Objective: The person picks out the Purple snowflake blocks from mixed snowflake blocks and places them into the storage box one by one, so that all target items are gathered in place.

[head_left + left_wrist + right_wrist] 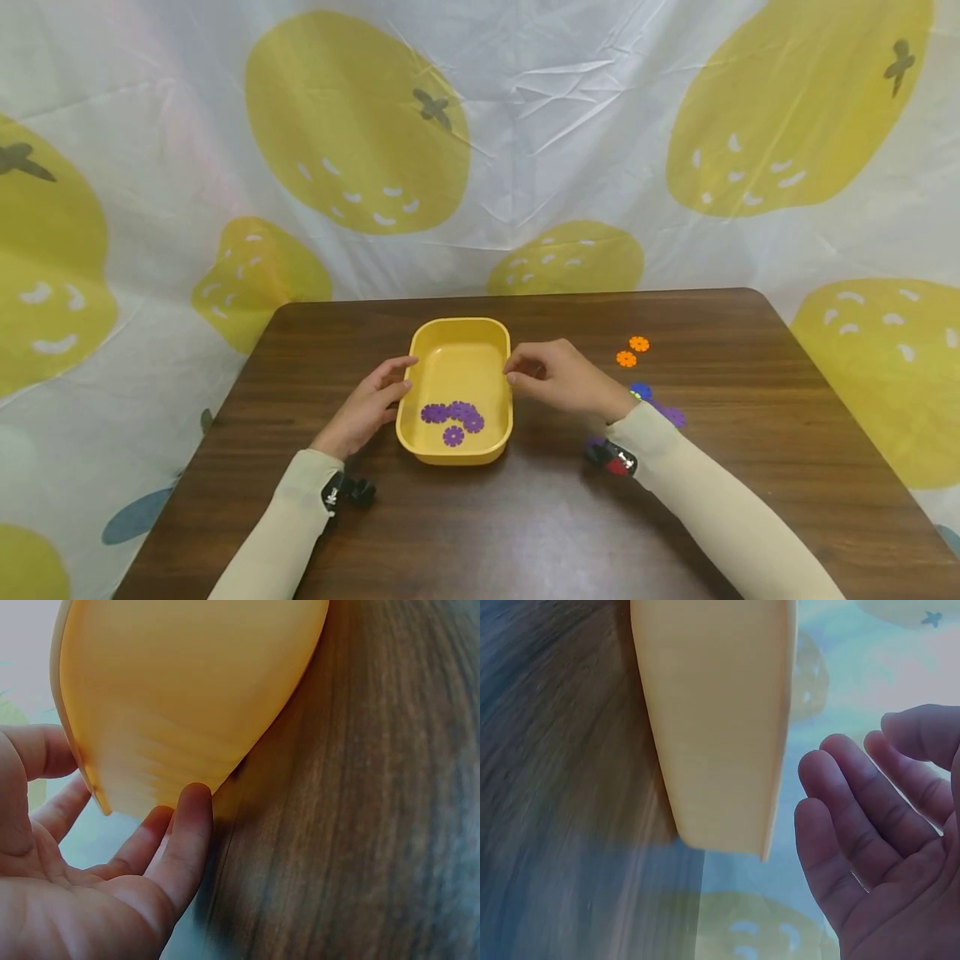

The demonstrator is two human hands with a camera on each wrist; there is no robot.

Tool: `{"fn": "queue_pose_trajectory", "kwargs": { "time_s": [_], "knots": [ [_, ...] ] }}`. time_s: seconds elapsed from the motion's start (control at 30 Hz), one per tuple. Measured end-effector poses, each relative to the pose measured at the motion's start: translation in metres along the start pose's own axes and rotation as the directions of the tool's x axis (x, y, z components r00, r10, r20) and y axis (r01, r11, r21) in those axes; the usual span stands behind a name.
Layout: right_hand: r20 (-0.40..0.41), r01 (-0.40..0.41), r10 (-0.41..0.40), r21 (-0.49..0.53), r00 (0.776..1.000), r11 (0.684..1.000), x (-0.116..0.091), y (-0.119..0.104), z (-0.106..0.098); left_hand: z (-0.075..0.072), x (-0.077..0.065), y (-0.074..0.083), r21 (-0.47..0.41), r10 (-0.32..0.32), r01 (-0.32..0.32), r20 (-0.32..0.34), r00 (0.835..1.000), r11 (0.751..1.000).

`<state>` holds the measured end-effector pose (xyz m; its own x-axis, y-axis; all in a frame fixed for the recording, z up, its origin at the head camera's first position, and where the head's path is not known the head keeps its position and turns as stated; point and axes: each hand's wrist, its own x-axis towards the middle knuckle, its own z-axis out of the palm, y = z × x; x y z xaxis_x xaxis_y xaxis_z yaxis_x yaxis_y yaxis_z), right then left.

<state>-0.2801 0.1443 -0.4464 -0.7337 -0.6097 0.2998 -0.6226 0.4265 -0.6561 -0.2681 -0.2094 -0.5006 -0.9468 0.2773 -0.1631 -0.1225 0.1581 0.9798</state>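
Observation:
A yellow plastic bin (457,459) stands on the table with several purple notched discs (453,436) in its near half. My left hand (367,408) is at the bin's left side, its fingertips touching the rim and outer wall. In the left wrist view, the fingers (193,825) lie lightly bent against that wall. My right hand (566,375) hovers by the right rim, with thumb and forefinger tips close together. Nothing shows between its loosely bent fingers (862,795) in the right wrist view, where they stand apart from the bin's wall (712,735).
Two orange notched discs (638,343) lie to the right, behind my right forearm. A blue disc (641,390) and a purple disc (675,417) sit beside that wrist, partly covered by the sleeve. A patterned curtain (510,167) hangs behind the brown table (450,533).

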Motion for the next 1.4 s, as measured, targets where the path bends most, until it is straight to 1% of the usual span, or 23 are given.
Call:
{"fn": "queue_pose_trajectory", "kwargs": {
  "time_s": [0.2, 0.47, 0.67, 0.77, 0.83, 0.93, 1.03, 1.23, 1.4],
  "knots": [
    [-0.037, -0.052, 0.051, -0.011, 0.998, 0.999, -0.015, 0.005, -0.015, 0.001, -0.001, -0.001, 0.003, -0.011, 0.011, 0.000, 1.000, 1.000],
    [-0.074, -0.107, 0.106, -0.012, 0.992, 0.994, -0.036, 0.012, -0.037, 0.001, 0.000, -0.001, -0.006, -0.001, 0.001, -0.001, 1.000, 1.000],
    [-0.071, -0.184, 0.184, 0.005, 0.980, 0.983, -0.054, 0.025, -0.048, 0.002, 0.000, -0.001, -0.008, -0.007, 0.007, -0.003, 1.000, 1.000],
    [-0.085, -0.214, 0.214, 0.003, 0.973, 0.977, -0.063, 0.030, -0.054, 0.002, 0.001, -0.002, -0.008, -0.011, 0.011, 0.000, 1.000, 1.000],
    [-0.104, -0.217, 0.214, -0.015, 0.971, 0.976, -0.068, 0.033, -0.059, 0.002, 0.001, -0.003, -0.011, -0.010, 0.010, 0.001, 1.000, 1.000],
    [-0.134, -0.216, 0.205, -0.074, 0.970, 0.974, -0.076, 0.039, -0.065, 0.002, 0.002, -0.003, -0.008, -0.006, 0.006, 0.000, 1.000, 1.000],
    [-0.148, -0.227, 0.211, -0.104, 0.966, 0.968, -0.085, 0.047, -0.071, 0.003, 0.001, -0.003, -0.007, -0.003, 0.003, 0.003, 1.000, 1.000],
    [-0.161, -0.280, 0.264, -0.083, 0.951, 0.957, -0.104, 0.058, -0.083, 0.003, 0.001, -0.001, -0.009, -0.009, 0.009, 0.002, 1.000, 1.000],
    [-0.148, -0.322, 0.306, -0.097, 0.940, 0.942, -0.117, 0.065, -0.090, 0.002, 0.001, -0.002, -0.003, -0.014, 0.014, -0.004, 1.000, 1.000]
  ]
}}
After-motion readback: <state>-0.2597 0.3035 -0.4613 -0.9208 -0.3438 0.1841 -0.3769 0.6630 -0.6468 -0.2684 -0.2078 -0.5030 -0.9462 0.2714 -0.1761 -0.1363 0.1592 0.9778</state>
